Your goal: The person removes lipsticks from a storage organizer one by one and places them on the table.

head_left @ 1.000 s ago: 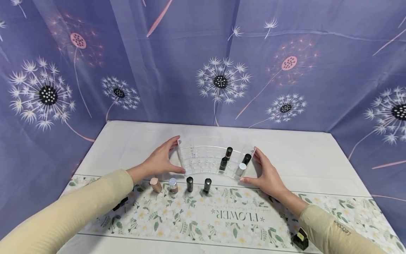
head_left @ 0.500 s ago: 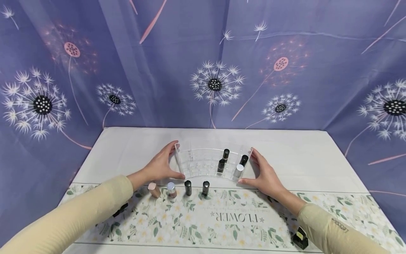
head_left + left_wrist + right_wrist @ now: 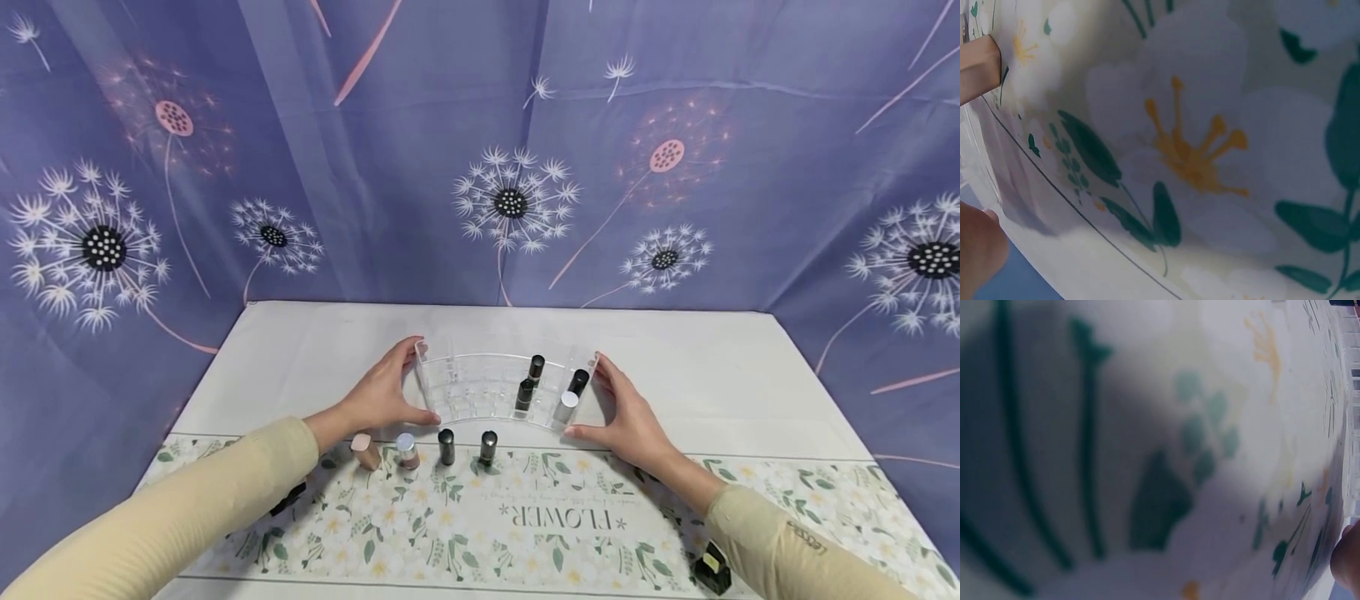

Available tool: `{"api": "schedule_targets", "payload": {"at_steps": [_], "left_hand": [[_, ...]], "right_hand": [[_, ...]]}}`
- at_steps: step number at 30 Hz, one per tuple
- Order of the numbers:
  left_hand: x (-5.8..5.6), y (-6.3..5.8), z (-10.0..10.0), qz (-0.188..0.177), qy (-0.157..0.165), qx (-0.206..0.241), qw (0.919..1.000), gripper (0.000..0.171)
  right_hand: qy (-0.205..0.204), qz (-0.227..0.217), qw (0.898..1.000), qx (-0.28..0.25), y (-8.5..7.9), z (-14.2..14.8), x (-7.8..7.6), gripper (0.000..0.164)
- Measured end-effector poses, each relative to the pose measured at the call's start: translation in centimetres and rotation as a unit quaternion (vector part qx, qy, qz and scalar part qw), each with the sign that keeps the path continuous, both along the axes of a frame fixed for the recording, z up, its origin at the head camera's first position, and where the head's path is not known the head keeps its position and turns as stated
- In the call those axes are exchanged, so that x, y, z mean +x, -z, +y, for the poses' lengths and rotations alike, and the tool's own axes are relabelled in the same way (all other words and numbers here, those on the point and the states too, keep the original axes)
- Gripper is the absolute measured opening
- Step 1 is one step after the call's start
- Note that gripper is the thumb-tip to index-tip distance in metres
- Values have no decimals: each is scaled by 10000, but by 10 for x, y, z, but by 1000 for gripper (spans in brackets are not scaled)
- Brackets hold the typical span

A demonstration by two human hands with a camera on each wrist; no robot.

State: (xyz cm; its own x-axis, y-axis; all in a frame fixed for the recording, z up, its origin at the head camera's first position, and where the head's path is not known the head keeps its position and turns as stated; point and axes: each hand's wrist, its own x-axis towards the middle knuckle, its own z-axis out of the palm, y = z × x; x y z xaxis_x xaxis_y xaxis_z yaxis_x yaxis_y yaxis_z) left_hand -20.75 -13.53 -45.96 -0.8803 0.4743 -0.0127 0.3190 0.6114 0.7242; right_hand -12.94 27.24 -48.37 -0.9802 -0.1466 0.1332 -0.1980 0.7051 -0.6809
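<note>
A clear, curved lipstick holder [image 3: 472, 387] with stepped compartments stands on the white tabletop, just behind the floral strip. My left hand [image 3: 378, 392] grips its left end, thumb at the front corner and fingers at the back. At the right end, my right hand [image 3: 630, 417] holds it the same way. Black-capped tubes [image 3: 524, 395] and a silver-capped tube [image 3: 568, 406] stand in the right part of the holder. Only a thumb [image 3: 982, 247] shows in the left wrist view, and a fingertip [image 3: 1347, 559] in the right wrist view.
In front of the holder stand a pinkish-beige tube [image 3: 366, 452], a silver-capped tube [image 3: 407, 451] and two black tubes [image 3: 447, 447]. A black object [image 3: 711, 568] lies by the right sleeve; another dark one [image 3: 288, 498] is partly hidden by the left sleeve. A purple curtain [image 3: 405, 183] hangs behind.
The head view has tilted slightly, so the whole scene sits a little lower. Both hands stay on the holder's ends, and no tube has visibly moved.
</note>
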Motion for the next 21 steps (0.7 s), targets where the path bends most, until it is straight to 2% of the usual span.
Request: {"api": "schedule_targets", "payload": {"at_steps": [11,21], "left_hand": [[1,2,-2,-12,26,31,10000,134],[-1,2,-2,95,117,56,9999,134]], "right_hand": [[-137,51,9998,146,-3,-1,3,132],[-356,-188,9991,99,-14,4,6,129]]}}
